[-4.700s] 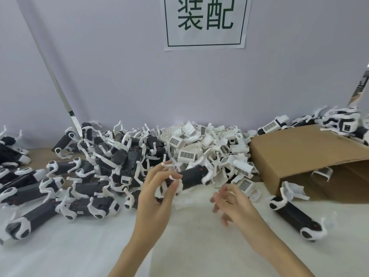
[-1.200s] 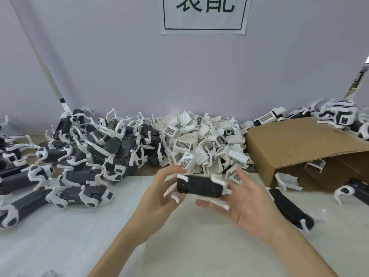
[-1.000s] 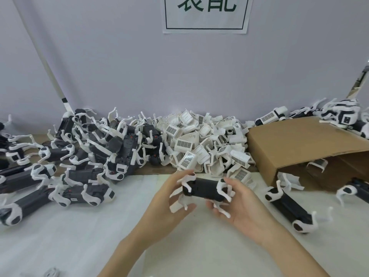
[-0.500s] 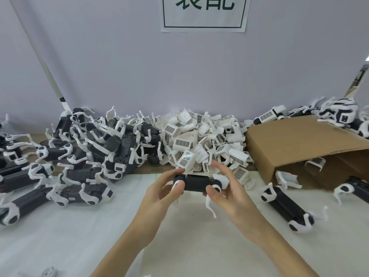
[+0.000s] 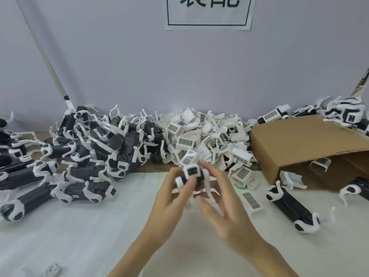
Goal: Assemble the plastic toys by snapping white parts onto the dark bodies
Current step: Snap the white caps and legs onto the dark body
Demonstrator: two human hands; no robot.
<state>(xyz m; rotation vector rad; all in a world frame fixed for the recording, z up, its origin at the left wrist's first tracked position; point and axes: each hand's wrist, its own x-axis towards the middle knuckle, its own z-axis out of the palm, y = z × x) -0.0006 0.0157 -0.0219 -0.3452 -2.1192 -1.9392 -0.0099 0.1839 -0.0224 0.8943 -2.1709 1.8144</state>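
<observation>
A dark toy body (image 5: 192, 173) with white legs is held above the white table (image 5: 79, 236), its white-framed end face turned toward the camera. My left hand (image 5: 169, 198) grips it from the left, fingers and thumb curled round its near end. My right hand (image 5: 221, 204) is blurred; its thumb and upper fingers close around the toy's right side while the lower fingers spread out. A heap of white parts (image 5: 205, 140) lies just behind the hands. A pile of dark bodies with white legs (image 5: 95, 148) fills the left.
A brown cardboard box (image 5: 303, 144) lies on its side at right, with finished toys (image 5: 347, 114) on and behind it. One dark toy (image 5: 291, 208) lies right of my hands, another (image 5: 357, 186) at the box mouth. A loose grille piece (image 5: 251, 199) lies nearby.
The toy has been turned from lying crosswise to pointing its end face at the camera. My right hand has slid from its right end to its side and lower fingers spread.
</observation>
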